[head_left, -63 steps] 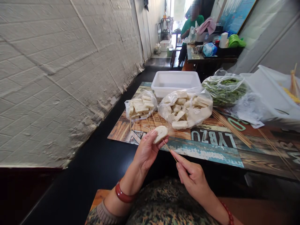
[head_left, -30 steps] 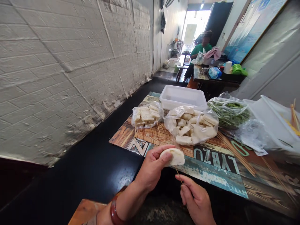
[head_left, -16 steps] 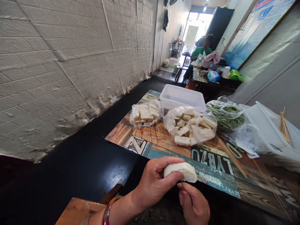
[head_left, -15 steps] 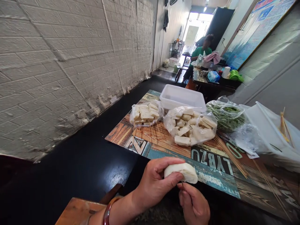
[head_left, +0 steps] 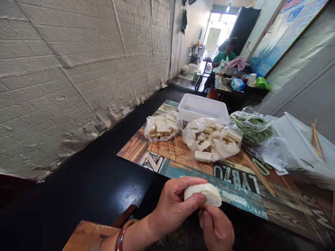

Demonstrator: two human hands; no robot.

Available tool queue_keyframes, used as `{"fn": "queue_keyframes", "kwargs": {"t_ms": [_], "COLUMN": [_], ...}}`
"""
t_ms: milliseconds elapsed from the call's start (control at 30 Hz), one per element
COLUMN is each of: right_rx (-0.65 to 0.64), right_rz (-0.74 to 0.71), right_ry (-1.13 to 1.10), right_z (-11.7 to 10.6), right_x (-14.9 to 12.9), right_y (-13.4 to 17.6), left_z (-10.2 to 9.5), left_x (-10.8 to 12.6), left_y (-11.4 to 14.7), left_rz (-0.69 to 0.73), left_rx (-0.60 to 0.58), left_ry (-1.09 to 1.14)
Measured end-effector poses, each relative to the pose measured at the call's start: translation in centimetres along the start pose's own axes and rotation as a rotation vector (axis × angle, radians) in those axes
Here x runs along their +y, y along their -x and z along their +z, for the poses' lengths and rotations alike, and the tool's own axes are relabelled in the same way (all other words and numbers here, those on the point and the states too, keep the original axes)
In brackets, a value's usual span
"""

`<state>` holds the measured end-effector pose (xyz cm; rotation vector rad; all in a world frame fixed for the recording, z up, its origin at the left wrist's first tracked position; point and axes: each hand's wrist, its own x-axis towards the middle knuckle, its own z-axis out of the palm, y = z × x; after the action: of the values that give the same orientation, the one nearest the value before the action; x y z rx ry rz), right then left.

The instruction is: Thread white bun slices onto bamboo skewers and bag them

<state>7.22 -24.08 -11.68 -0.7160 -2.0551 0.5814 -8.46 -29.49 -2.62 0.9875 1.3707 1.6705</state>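
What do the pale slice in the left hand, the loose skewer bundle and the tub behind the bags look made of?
Pale slice: apparently bread- or dough-like food, matte, with a slightly rough side; exact kind unclear.
Skewer bundle: probably bamboo or wood; thin, straight, tan sticks.
Tub: likely plastic; smooth, milky-white walls with a soft sheen.

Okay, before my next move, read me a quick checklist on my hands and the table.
1. Left hand gripping the white slice: ok.
2. Right hand close below the slice: ok.
3. What the right fingertips pinch: cannot tell, largely hidden.
4. Loose sticks lying on the table mat: ok.
5. More pieces in the larger bag: ok.
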Motion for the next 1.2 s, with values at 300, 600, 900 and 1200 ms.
{"fn": "queue_keyframes", "kwargs": {"t_ms": [300, 600, 900, 1200], "right_rx": [-0.030, -0.092, -0.009, -0.002], "right_rz": [0.068, 0.119, 0.325, 0.339], "right_ry": [-0.017, -0.165, -0.313, -0.392], "right_z": [0.1, -0.4, -1.3, -1.8], "right_x": [-0.3, 0.2, 1.5, 2.2], "right_y": [-0.6, -1.9, -1.4, -1.5], "left_z": [0.3, -0.7, -0.1, 2.7], "left_x": [-1.2, -1.7, -5.0, -5.4], "left_y": [-0.1, -2.9, -11.7, -14.1], "left_rz": [-0.048, -0.132, 0.348, 0.402], "left_rx": [-0.022, -0.126, -0.121, -0.415], "left_ry": [-0.020, 0.234, -0.644, -1.116]}}
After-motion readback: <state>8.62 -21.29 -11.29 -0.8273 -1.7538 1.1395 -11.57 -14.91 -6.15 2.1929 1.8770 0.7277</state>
